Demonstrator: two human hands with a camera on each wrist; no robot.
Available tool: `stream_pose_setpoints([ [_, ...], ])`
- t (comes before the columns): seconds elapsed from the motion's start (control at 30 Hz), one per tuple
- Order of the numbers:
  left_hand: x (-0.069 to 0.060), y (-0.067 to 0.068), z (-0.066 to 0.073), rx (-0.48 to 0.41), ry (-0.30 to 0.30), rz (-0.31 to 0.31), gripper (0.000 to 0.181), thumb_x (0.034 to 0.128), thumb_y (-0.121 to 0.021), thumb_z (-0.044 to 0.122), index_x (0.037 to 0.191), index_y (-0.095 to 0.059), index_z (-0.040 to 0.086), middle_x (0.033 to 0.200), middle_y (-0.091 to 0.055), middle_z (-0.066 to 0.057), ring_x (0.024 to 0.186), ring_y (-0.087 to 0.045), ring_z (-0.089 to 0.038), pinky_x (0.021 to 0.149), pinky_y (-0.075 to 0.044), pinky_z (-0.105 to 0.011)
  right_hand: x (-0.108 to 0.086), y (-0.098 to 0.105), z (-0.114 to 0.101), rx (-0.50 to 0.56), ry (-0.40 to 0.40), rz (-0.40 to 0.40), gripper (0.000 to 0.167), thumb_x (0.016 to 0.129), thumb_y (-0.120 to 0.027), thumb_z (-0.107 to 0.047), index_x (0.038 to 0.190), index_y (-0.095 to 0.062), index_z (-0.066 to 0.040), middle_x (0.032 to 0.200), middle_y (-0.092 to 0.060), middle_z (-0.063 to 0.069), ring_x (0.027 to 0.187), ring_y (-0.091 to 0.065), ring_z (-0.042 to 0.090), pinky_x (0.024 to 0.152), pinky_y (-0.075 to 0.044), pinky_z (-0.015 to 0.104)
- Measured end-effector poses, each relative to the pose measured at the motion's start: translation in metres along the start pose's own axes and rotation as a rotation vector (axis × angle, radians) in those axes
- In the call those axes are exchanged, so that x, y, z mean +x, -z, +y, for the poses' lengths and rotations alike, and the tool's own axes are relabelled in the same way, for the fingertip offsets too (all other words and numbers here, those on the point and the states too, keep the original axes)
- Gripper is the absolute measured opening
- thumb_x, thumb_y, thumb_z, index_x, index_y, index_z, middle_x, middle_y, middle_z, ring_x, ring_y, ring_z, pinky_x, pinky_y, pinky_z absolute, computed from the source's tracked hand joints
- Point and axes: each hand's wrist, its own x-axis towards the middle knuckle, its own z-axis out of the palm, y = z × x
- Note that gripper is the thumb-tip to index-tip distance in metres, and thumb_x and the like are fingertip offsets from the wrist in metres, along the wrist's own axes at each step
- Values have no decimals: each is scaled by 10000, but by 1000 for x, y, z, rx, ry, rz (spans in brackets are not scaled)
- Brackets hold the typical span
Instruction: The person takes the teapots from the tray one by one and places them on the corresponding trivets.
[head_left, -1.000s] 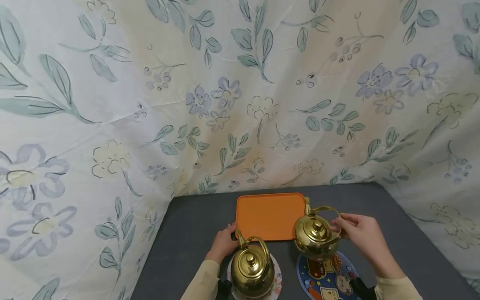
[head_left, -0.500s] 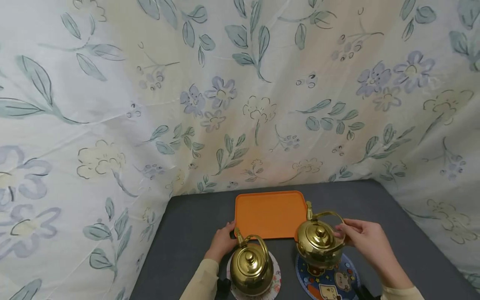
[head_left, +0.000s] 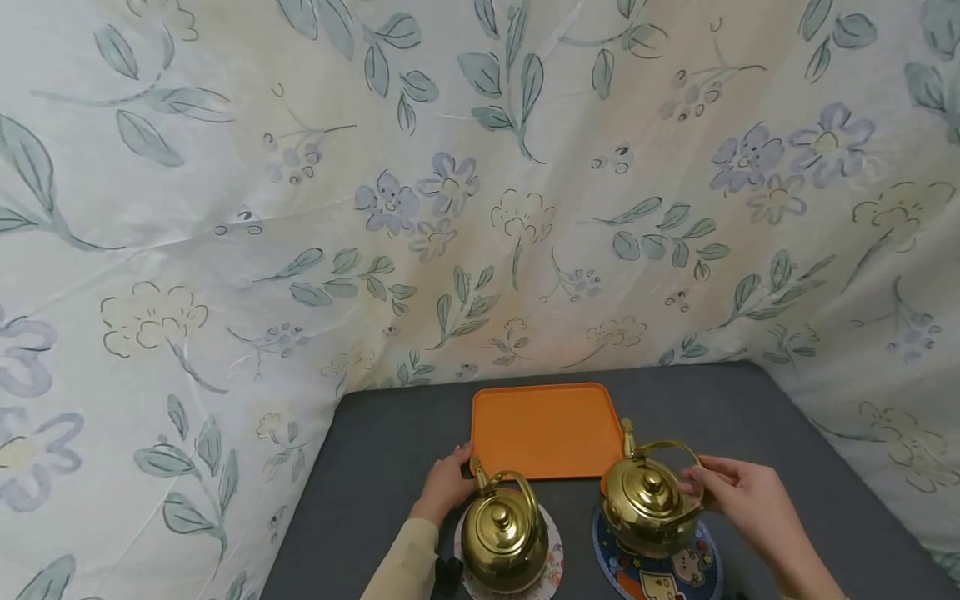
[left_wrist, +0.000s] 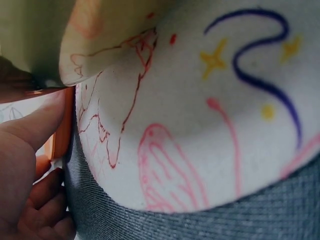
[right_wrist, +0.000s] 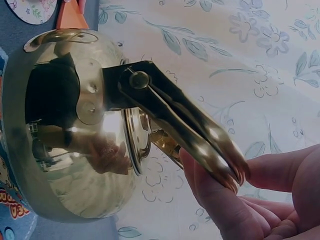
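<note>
A golden kettle (head_left: 651,505) is over a round blue cartoon-patterned mat (head_left: 708,567); whether its base touches the mat cannot be told. My right hand (head_left: 750,500) pinches the kettle's arched handle (right_wrist: 200,142) between thumb and fingers. A second golden kettle (head_left: 505,540) stands on a round white mat (left_wrist: 200,165) with coloured drawings. Beside that kettle's spout, my left hand (head_left: 444,483) grips the near left corner of an orange tray (head_left: 543,429). In the left wrist view, the thumb and curled fingers meet the tray's orange edge (left_wrist: 62,132).
Dark grey cloth covers the table (head_left: 397,433). A floral curtain (head_left: 525,208) rises behind the table and along its sides. The tray lies behind both kettles, and the right kettle's spout is close to its right edge.
My right hand has brought its kettle nearer to me and slightly right, away from the tray and over the blue mat. The left hand, its neighbouring kettle and the tray have stayed put.
</note>
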Motion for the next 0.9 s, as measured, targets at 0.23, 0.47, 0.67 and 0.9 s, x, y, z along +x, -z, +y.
stream_pose_setpoints([
  [0.23,-7,-2,3,18,-3,28,723,903,-766,357,1526,-470,138,1545,-471,-129,1427,-442,-377,1087,-431,-590,-4,8,7,-8,-37,-19,649,1040,-574,-340,1444,-437,150,1160,-738,177,919,-760,153,764,-625,321],
  [0.47,-10,-6,3,4,1,14,730,905,-767,348,1528,-463,120,1553,-461,-135,1430,-434,-386,1086,-429,-595,-9,10,17,33,-94,-42,643,1041,-576,-318,1444,-425,161,1127,-753,153,914,-759,151,767,-625,330],
  [0.67,-3,-5,1,-1,10,13,724,905,-769,341,1528,-465,130,1555,-459,-129,1438,-424,-380,1096,-417,-599,-7,7,20,82,-99,-54,609,1055,-552,-254,1443,-395,188,1144,-738,193,924,-757,164,781,-624,334],
  [0.9,3,3,3,-8,-1,-2,718,900,-775,302,1522,-470,113,1547,-466,-140,1431,-426,-401,1093,-411,-614,-2,6,16,81,-119,-56,598,1059,-542,-237,1435,-388,202,1162,-722,228,940,-757,200,777,-625,343],
])
